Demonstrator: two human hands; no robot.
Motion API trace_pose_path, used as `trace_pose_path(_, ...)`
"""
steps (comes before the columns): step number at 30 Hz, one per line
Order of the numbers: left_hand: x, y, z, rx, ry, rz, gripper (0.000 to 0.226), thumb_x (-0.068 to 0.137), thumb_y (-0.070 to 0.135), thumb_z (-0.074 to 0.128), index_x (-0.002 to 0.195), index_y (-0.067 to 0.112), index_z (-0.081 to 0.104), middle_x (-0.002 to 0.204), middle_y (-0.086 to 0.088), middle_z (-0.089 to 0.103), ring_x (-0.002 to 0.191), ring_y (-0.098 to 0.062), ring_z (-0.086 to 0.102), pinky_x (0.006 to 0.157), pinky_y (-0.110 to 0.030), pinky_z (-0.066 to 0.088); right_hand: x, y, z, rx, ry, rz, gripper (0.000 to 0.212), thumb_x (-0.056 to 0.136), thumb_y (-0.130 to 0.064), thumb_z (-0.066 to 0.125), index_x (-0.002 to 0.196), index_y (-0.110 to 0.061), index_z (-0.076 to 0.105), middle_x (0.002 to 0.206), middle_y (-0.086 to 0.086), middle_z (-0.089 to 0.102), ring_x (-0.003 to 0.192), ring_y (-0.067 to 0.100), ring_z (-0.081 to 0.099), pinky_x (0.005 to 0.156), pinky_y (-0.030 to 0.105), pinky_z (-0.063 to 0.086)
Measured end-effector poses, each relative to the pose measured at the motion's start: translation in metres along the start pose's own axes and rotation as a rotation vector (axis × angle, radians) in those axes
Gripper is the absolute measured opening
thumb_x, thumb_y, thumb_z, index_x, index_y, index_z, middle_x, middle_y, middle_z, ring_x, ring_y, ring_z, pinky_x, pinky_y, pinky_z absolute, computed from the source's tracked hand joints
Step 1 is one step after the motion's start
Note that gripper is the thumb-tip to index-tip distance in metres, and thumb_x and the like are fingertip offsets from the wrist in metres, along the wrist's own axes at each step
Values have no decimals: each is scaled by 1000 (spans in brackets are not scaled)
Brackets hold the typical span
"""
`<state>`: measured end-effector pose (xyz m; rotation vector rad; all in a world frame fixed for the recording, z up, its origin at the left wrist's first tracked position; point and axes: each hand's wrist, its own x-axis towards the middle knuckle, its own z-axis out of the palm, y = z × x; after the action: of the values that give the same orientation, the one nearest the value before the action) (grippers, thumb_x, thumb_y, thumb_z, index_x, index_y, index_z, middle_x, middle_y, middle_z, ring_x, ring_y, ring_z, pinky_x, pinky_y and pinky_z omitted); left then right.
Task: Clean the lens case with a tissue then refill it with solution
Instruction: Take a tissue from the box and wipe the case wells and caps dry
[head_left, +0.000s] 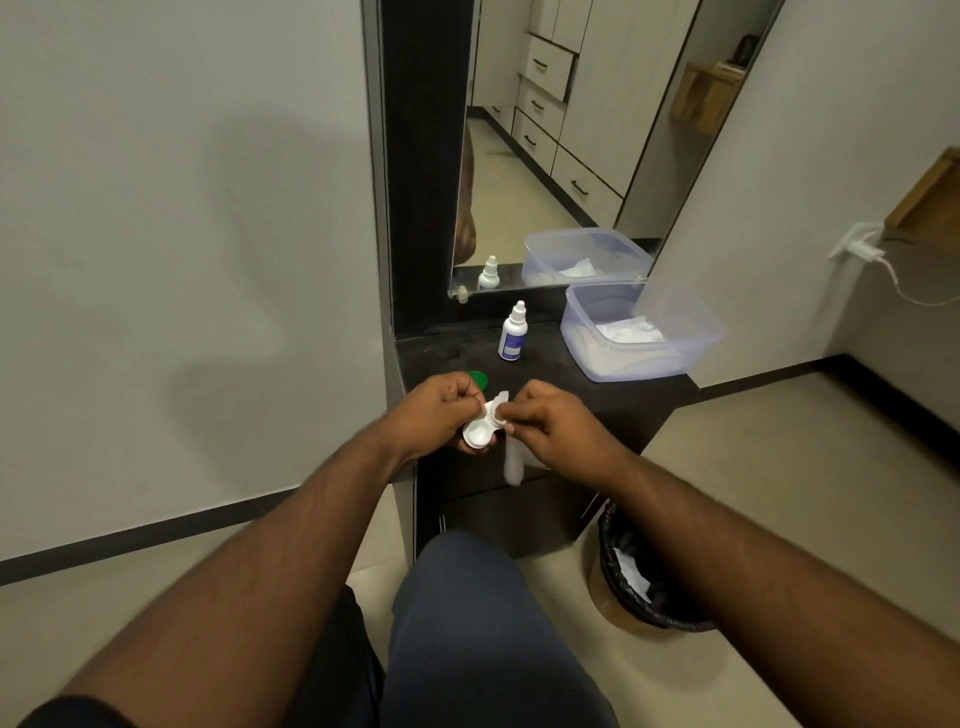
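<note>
Our left hand (441, 413) curls round the white lens case (480, 431), holding it above the near edge of the dark surface (561, 387); one open well faces up at us, while the other well is covered by the tissue and our fingers, so we cannot see inside it. Just behind the left hand a green cap (480, 378) lies on the surface, mostly hidden by our knuckles. Our right hand (556, 423) pinches a white tissue (511, 462) and presses it into the farther well; a strip of tissue pokes up between the hands, and a blurred tail hangs below. Whether the tissue fills the well we cannot tell.

Farther back, the solution bottle (513, 332) stands upright with its cap on, well apart from the case. To its right sits a clear plastic box (641, 332) with white tissues inside, its lid leaning at the back. A mirror (561, 156) behind doubles both bottle and box. On the floor at the right, a bin (649, 577) lined with a black bag holds crumpled white paper, partly cut off by our right forearm.
</note>
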<state>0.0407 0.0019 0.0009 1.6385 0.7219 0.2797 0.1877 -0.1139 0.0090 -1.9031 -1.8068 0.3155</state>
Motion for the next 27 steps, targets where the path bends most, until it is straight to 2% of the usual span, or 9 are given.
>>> trace_pose_path(3,0,1,1,-28,-1,4,8,97,12,48,95,11,55,92,-15,70,74,-20,71,62,-27,57,7,-6,-11,-610,-75,-200,30,85,-14,59,115,-17,64,103,9,55,88,26,58,68,34,41)
trace_pose_path(5,-1,1,2,-39,1,5,9,98,11,46,93,11,53,86,-16,70,68,-19,70,60,-27,57,7,-12,-8,-854,-31,-288,27,78,-17,67,105,-14,66,99,8,58,81,26,59,64,36,45)
trace_pose_path(7,-1,1,3,-20,-2,4,10,98,10,45,92,11,53,83,-16,69,66,-19,69,58,-26,56,5,-11,-5,-871,7,-352,28,69,-19,77,96,-14,68,92,6,61,72,23,60,58,34,47)
trace_pose_path(13,1,-1,3,-4,-34,14,9,97,9,46,92,10,54,80,-15,68,66,-20,68,58,-28,55,3,7,-11,-829,-41,-488,42,67,-13,77,107,-8,66,118,19,62,83,30,65,65,38,54)
trace_pose_path(16,0,0,2,-6,-44,22,8,96,6,47,92,8,54,77,-14,68,65,-20,68,58,-28,56,8,8,-14,-858,-61,-595,26,78,-11,60,102,-5,66,102,16,66,74,27,63,59,34,51)
trace_pose_path(18,-1,0,2,-13,-36,23,7,94,4,49,91,8,54,77,-13,68,62,-17,68,54,-25,54,11,8,-15,-874,-66,-614,30,84,-12,40,99,-5,66,92,12,64,70,24,59,55,33,47)
trace_pose_path(20,-1,1,1,5,-20,31,7,91,1,52,90,7,55,77,-11,67,59,-12,67,52,-21,52,11,8,-13,-885,-65,-626,36,86,-13,33,96,-5,67,88,10,63,69,23,56,53,33,45)
trace_pose_path(24,0,2,1,40,16,47,8,88,0,56,86,7,57,75,-9,63,56,-7,63,51,-17,51,7,7,-8,-890,-6,-631,22,88,-13,46,92,-6,66,82,8,61,66,21,53,52,32,44)
trace_pose_path(27,-1,1,3,58,52,60,12,87,0,57,82,10,57,71,-5,61,51,0,59,49,-14,49,0,1,3,-761,21,-455,12,82,-10,61,90,-4,66,80,10,59,68,22,54,54,33,45)
